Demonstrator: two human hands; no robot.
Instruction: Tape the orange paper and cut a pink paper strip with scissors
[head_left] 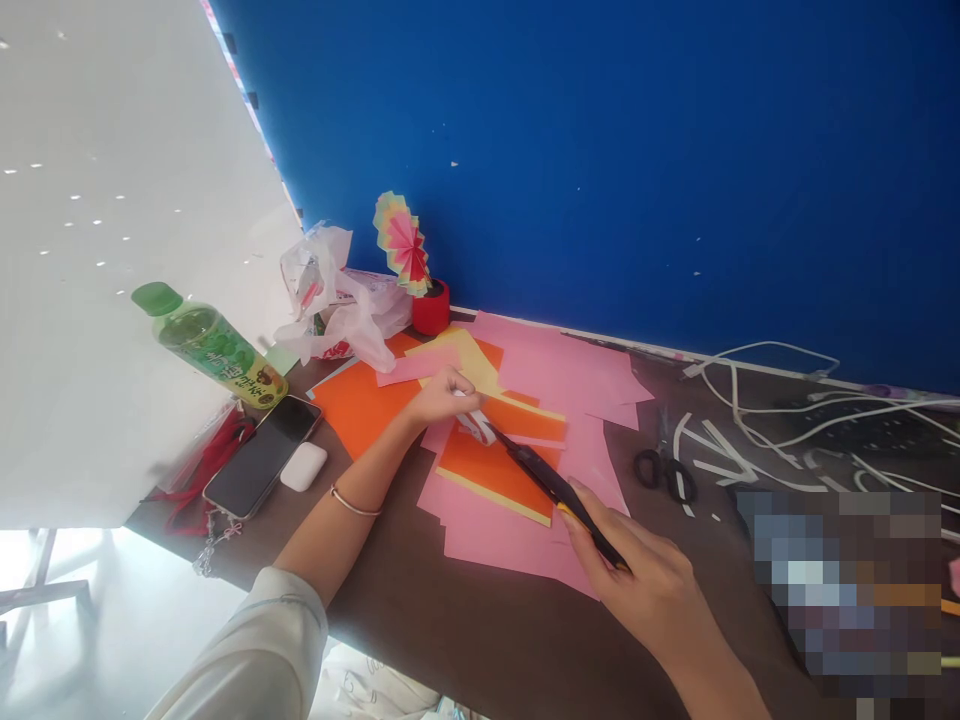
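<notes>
The far side is filled by a blue wall, and the left by a white wall. Between them a dark brown table is seen, its middle covered by overlapping pink sheets. Orange sheets, one edged in yellow, are spread on and left of the pink.

At near right, the right hand is closed around a slim black tool with yellow parts, its far end directed left. A green-capped bottle is placed at far left, with a crumpled plastic bag to its right. White cables are tangled at far right.

The left hand is held over the middle sheets, fingers bent nearly into a fist; a curled strip of white appears to be pinched in it, over the orange paper, and is met by the tool's tip. A bracelet is worn on that wrist.

Near the bottle a dark-screened phone is laid, with a red strap on its left. A pleated paper flower is stood in a red pot beside the bag. Right of the pink sheets, black scissors are laid, blades to the far side, with loose strips of white scattered just beside them. A small white case is set right of the phone.
</notes>
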